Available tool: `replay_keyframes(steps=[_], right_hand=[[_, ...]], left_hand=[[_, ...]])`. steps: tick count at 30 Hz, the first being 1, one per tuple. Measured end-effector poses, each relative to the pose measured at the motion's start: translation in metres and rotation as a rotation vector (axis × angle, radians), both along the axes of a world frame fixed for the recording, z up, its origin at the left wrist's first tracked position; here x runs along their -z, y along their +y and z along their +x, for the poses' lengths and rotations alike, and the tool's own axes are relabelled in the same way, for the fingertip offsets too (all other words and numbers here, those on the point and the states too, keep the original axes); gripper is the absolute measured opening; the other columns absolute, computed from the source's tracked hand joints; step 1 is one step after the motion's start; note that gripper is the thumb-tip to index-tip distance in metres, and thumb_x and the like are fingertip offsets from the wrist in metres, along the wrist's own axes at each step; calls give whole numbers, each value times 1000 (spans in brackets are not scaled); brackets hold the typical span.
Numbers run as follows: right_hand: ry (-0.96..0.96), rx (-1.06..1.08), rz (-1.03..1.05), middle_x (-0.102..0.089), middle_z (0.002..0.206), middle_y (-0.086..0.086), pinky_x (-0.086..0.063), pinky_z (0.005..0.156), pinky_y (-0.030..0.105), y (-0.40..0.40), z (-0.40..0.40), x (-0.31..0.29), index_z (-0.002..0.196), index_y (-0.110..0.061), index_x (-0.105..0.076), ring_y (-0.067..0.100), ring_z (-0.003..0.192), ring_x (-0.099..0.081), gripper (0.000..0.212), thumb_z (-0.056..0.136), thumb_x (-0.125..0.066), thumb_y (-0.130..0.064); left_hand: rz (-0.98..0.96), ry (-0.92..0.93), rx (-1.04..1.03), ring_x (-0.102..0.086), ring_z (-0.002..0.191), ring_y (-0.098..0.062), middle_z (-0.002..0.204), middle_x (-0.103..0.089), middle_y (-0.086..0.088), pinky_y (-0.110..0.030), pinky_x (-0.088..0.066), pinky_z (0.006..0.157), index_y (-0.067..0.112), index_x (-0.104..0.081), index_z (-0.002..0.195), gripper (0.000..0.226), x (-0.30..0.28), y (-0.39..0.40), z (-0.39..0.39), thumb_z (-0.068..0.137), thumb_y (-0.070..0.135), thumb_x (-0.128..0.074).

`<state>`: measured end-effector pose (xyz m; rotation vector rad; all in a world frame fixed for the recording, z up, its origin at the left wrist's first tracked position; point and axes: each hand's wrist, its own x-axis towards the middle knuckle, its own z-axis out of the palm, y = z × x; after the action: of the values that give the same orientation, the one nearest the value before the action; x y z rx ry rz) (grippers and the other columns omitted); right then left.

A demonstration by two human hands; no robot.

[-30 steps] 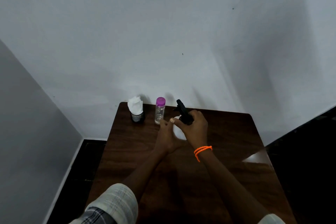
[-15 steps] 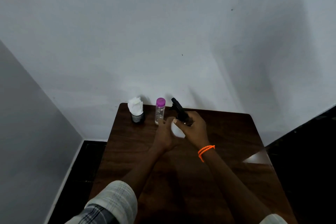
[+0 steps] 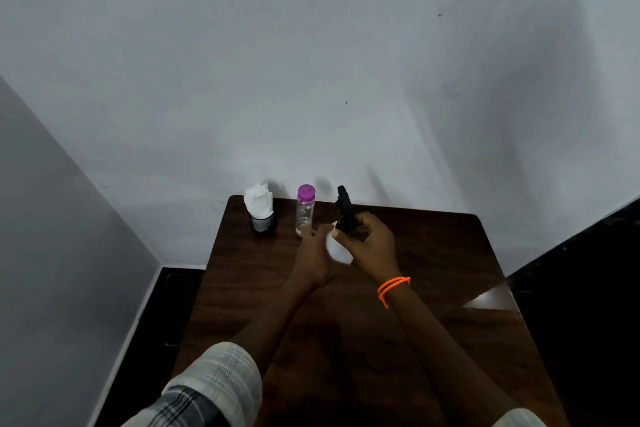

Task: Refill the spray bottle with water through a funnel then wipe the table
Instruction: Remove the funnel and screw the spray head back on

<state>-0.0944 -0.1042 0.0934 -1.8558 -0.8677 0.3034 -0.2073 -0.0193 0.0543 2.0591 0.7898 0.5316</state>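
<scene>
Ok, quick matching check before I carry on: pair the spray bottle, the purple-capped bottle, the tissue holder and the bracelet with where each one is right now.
Things:
1. spray bottle
2. purple-capped bottle
3. tissue holder
4. orange bracelet

Places:
A. far left corner of the table
B. on the right wrist
C. held between both hands
D. standing upright, left of the hands

Pairs: 1-C, 2-D, 3-A, 4-B

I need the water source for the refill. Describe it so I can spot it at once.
Look to the back edge of the dark wooden table, by the white wall. Between the black mesh cup of white tissues and the hands' spray bottle stands the clear bottle: slim, upright, the only thing with a purple cap.
</scene>
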Motion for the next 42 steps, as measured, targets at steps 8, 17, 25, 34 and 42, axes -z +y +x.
replay_keyframes(steps=[8,17,25,34,42], right_hand=[[46,-67,14,-72,103,-6,-56,81,26,-13,8,-3,103,-26,-72,5,90,-70,35,73,-89,-25],[18,12,-46,-65,73,-9,-51,63,24,-36,20,-6,77,-23,-58,4,68,-62,43,62,-92,-44],[20,-194,-28,-74,102,-4,-56,83,33,-71,41,-8,105,-20,-76,8,97,-69,29,77,-83,-20],[-42,-158,-54,-65,81,-6,-42,63,8,-98,37,1,81,-15,-66,0,75,-61,32,67,-91,-26],[18,-314,-88,-71,94,-10,-46,75,10,-110,18,4,94,-22,-78,-3,89,-65,19,79,-86,-28]], left_hand=[[-12,1,-24,-58,113,-20,138,-38,-9,-34,-54,94,21,-52,136,94,3,-13,7,55,37,-97],[-1,-17,-69,-56,111,-17,125,-36,2,-32,-55,90,22,-53,133,92,0,-44,17,53,40,-96],[-34,15,-135,-56,106,-19,126,-37,-4,-32,-54,89,26,-49,140,103,-2,-77,26,50,46,-94],[-81,94,-213,-58,98,-21,120,-36,-3,-30,-52,81,24,-54,131,89,8,-119,20,54,37,-98],[-128,146,-167,-49,107,-15,120,-40,0,-26,-45,79,28,-50,130,87,17,-136,-6,56,41,-94]])
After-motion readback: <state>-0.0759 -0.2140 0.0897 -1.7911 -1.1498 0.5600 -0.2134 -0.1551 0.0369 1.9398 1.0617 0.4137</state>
